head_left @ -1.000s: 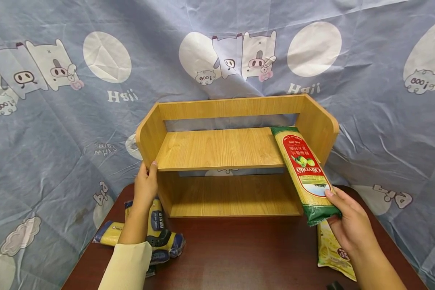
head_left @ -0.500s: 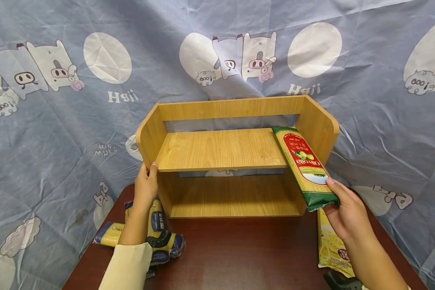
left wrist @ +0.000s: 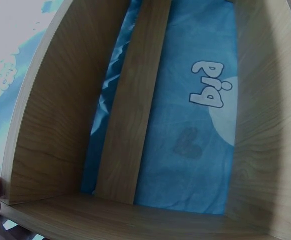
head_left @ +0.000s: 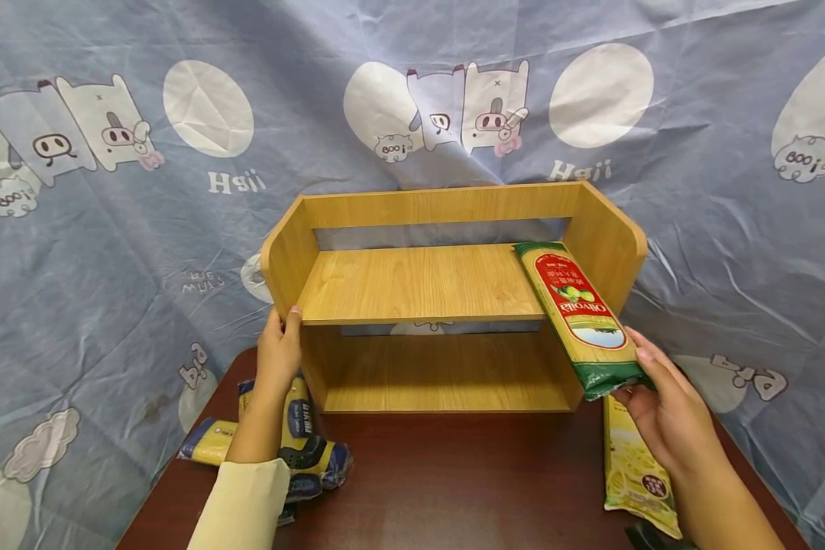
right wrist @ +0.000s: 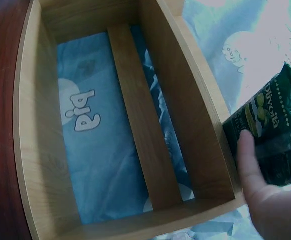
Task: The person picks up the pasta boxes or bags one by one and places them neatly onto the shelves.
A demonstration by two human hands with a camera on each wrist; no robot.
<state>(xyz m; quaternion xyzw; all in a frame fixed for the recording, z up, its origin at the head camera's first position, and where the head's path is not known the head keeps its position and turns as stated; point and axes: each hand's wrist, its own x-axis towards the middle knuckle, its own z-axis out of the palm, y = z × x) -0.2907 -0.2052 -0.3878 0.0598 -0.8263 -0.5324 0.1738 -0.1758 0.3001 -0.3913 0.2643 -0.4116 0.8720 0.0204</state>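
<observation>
A long pack of spaghetti (head_left: 577, 313), with green ends and a red label, slants over the right end of the upper board of a wooden shelf (head_left: 419, 283). Its near end juts out past the board's front edge. My right hand (head_left: 674, 420) holds that near end, thumb on top and fingers partly hidden beneath. In the right wrist view, a finger lies along the dark green pack end (right wrist: 273, 130) beside the shelf. At the shelf's left side, my left hand (head_left: 278, 351) grips the side panel near the upper board, its thumb at the front edge.
Several yellow and blue packs (head_left: 316, 458) lie on the dark red table (head_left: 454, 481) at the left, partly behind my left forearm. A yellow pack (head_left: 635, 473) lies by my right forearm. A patterned blue cloth (head_left: 412, 46) hangs behind the shelf.
The spaghetti pack's near end has risen, and my right hand has gone up with it, then slightly right. The left hand keeps its grip on the shelf.
</observation>
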